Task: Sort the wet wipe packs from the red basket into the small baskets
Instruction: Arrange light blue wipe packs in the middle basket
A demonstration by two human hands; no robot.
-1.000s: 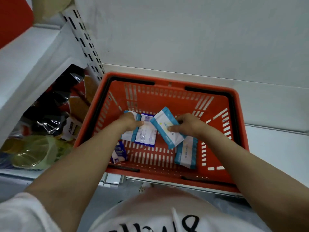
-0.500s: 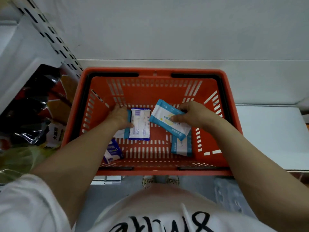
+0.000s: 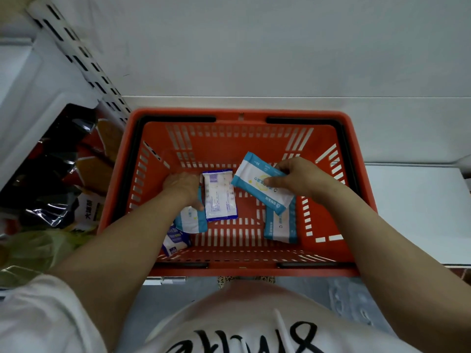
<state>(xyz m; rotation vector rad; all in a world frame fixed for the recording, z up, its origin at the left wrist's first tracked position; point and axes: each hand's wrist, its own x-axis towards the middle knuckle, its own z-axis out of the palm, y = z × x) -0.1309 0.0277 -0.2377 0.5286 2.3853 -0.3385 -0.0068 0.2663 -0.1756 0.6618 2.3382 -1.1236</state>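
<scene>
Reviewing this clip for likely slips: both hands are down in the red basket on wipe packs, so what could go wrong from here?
1. The right hand pinches the teal-edged pack near one end only; it could slip and drop onto the teal pack below.
2. The left hand covers a teal pack right beside the blue-edged pack; it might lift both kinds together and mis-sort.
3. No small baskets are in view, so placement is unverifiable.

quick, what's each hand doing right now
Left hand: grips a light-blue wet wipe pack on the red basket floor.
Right hand: holds a tilted light-blue pack.
</scene>
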